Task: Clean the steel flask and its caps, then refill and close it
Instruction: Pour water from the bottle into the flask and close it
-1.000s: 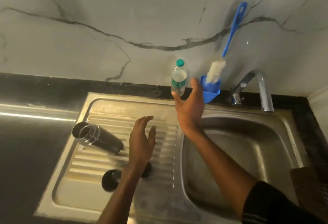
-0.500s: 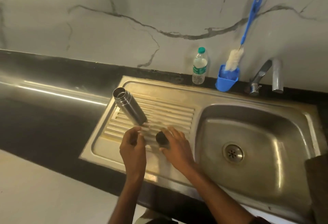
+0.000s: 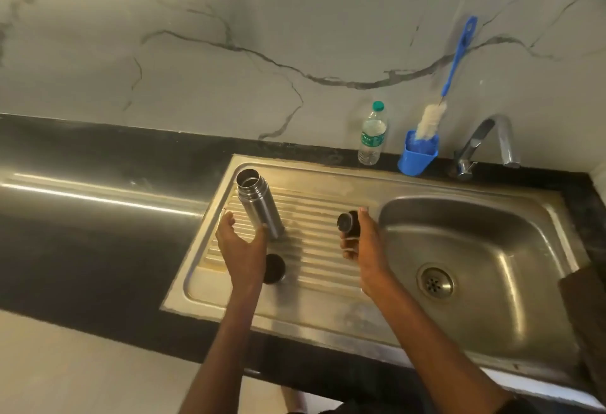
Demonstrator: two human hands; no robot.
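The open steel flask (image 3: 259, 203) stands on the ribbed drainboard (image 3: 314, 249), its mouth uncovered. My left hand (image 3: 241, 246) is spread open just below and left of the flask's base, thumb close to it, holding nothing. A black cap (image 3: 273, 268) lies on the drainboard right beside that wrist, partly hidden by it. My right hand (image 3: 364, 246) grips a second, smaller black cap (image 3: 349, 223) above the drainboard, near the basin's left rim.
The sink basin (image 3: 492, 243) with its drain lies to the right, the tap (image 3: 492, 138) behind it. A plastic water bottle (image 3: 372, 134) and a blue cup (image 3: 416, 156) holding a bottle brush (image 3: 439, 102) stand at the wall. A dark counter (image 3: 98, 210) stretches left.
The right hand has lifted the small black cap off the drainboard and moved right. The left hand has opened and shifted up toward the flask. The camera view has moved.
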